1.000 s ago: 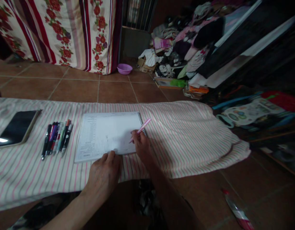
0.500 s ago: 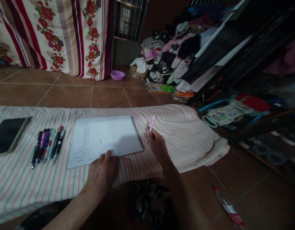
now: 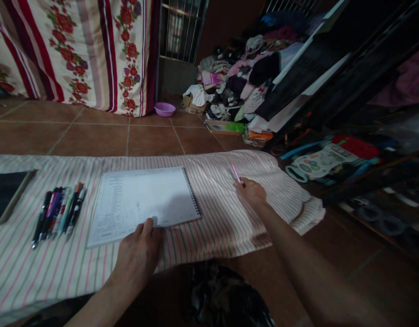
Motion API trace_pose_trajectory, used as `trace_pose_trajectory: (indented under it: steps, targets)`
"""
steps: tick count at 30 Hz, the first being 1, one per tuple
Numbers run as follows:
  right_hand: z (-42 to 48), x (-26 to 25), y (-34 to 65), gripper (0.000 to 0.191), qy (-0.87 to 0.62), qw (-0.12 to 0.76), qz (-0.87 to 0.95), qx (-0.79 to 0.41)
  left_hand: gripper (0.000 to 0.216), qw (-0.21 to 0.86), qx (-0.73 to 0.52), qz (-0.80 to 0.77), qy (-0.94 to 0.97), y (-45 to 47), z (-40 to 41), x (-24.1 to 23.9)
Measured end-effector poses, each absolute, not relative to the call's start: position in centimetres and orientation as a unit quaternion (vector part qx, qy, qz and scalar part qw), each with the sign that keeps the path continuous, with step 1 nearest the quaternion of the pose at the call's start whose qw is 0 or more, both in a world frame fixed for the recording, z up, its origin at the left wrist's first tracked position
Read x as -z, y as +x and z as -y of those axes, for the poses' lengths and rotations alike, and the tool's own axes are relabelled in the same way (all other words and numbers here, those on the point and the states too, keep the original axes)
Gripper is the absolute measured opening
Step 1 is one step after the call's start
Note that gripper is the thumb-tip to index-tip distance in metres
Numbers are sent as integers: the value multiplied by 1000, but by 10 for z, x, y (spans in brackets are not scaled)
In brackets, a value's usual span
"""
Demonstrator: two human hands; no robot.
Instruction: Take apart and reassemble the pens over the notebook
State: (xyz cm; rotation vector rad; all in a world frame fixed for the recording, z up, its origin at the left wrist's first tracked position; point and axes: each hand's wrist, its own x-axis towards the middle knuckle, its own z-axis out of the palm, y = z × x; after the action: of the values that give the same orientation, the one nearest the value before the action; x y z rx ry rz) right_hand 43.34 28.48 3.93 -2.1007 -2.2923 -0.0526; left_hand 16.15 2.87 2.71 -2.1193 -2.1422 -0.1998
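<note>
A person seated at a low surface draped in a pink-striped cloth (image 3: pixel 226 222) presses the left hand (image 3: pixel 137 254) flat, fingers loose and spread, against the near edge of a spiral notebook (image 3: pixel 143 202), fingertips just touching the page. The right hand (image 3: pixel 252 193) rests on the cloth well to the right of the notebook's wire binding, its fingers closed around a pink pen (image 3: pixel 235 174) whose barrel points away from the person. The notebook lies open and slightly skewed, its binding along the right side, with bare cloth between that edge and the right hand. To the left, a row of pens (image 3: pixel 57 213) lies side by side, just clear of the notebook's left edge, and a dark phone (image 3: pixel 7 195) sits beyond them at the picture's margin. The cloth's right end sags in a rounded fold over the brown tiled floor (image 3: pixel 93 136), which lies open behind the surface as far as a floral bedcover (image 3: pixel 76 50), a purple bowl (image 3: pixel 165 109) and a pile of clothes (image 3: pixel 243 86).
</note>
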Motion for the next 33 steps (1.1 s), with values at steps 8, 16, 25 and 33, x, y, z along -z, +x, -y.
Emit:
trace_pose_trajectory:
  steps: [8, 16, 25, 33]
  targets:
    - [-293, -33, 431, 35, -661, 5, 750, -2, 17, 70, 73, 702, -705, 161, -28, -25]
    - [-293, -36, 427, 33, -663, -8, 748, 9, 19, 62, 61, 702, -707, 161, -27, -29]
    - [-304, -40, 441, 35, -688, -23, 725, 24, 20, 73, 73, 699, -707, 162, -27, -25]
    - [-308, -35, 440, 39, -685, -23, 728, 20, 19, 88, 77, 697, -707, 162, -29, -23]
